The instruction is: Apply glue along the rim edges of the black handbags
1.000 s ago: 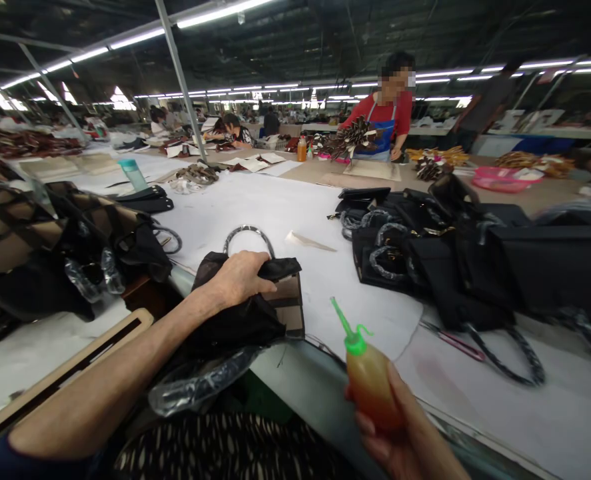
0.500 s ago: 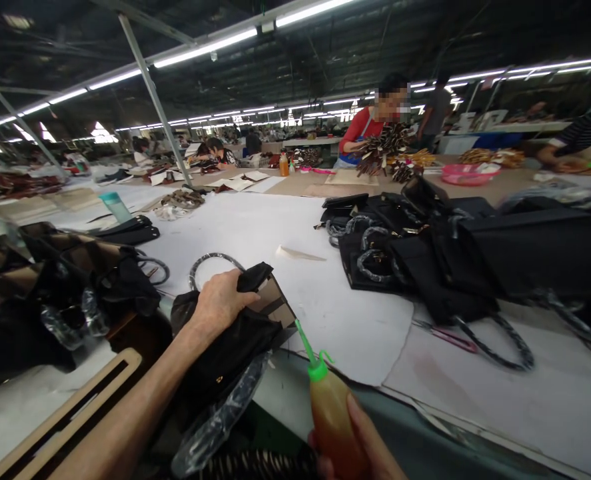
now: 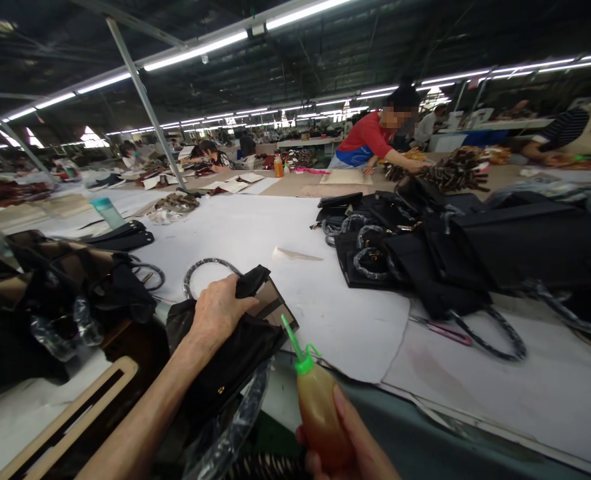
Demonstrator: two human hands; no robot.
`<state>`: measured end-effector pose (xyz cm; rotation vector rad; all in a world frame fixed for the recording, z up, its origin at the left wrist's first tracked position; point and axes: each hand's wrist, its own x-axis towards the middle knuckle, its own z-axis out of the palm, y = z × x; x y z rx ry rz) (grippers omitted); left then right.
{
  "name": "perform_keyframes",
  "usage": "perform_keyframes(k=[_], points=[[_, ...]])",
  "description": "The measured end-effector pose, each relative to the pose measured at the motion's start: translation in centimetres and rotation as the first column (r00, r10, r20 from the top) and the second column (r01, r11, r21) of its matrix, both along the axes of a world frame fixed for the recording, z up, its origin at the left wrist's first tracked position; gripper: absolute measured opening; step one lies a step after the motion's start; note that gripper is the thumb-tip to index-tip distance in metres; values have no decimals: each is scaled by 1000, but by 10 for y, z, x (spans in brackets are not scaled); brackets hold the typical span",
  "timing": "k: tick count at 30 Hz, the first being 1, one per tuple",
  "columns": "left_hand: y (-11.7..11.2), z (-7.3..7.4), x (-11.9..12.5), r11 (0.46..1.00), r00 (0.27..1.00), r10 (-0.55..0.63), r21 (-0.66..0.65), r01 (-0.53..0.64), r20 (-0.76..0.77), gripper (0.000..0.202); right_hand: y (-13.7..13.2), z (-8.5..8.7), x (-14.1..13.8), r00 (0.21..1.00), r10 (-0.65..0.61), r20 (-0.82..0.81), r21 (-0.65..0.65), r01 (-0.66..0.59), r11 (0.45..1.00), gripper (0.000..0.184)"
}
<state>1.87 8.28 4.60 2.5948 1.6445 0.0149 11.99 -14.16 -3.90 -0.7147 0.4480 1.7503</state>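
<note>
My left hand [image 3: 220, 307] grips a black bag [image 3: 240, 353] at its top edge, thumb over the opened brown lining [image 3: 275, 303]. One plastic-wrapped handle [image 3: 210, 263] loops up behind the hand, and another wrapped handle [image 3: 245, 417] hangs down in front. In my right hand [image 3: 358, 440] is a squeeze bottle [image 3: 322, 413] of amber liquid with a green cap and spout. The spout's tip points up and left, at the edge of the brown lining; whether it touches, I cannot tell.
Black bags with wrapped handles [image 3: 425, 247] lie heaped on the right, near pink-handled scissors [image 3: 450, 332]. More bags [image 3: 65, 293] stand at left beside a pale slotted board [image 3: 75, 420]. A cream scrap [image 3: 295, 254] lies mid-table [image 3: 255, 220]. Across it, a person in red [image 3: 370, 140] leans over brown pieces.
The bottle has shifted left and slightly up, its spout now over the lining's edge instead of at its corner. Across the table, the person in red has bent and set the brown bundle down.
</note>
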Motion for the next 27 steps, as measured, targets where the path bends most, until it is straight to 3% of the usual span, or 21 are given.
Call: perform_keyframes(k=[10, 14, 18, 22, 27], points=[[-4, -2, 0, 1000, 1000, -5, 2, 5, 0, 34, 7, 2, -7, 998, -35, 49, -42, 37, 998, 44], [-4, -2, 0, 1000, 1000, 17, -9, -17, 3, 34, 17, -2, -14, 977, -143, 156, -91, 159, 983, 47], [-4, -1, -1, 1000, 1000, 17, -14, -17, 20, 33, 30, 3, -8, 930, -255, 264, -17, 269, 963, 49], [-4, 1, -4, 999, 998, 24, -29, -23, 50, 33, 39, 23, 21, 922, -328, 205, -35, 342, 939, 37], [-3, 6, -7, 999, 998, 9, -40, -6, 69, 28, 33, 58, 95, 894, -422, 149, 21, 424, 905, 33]])
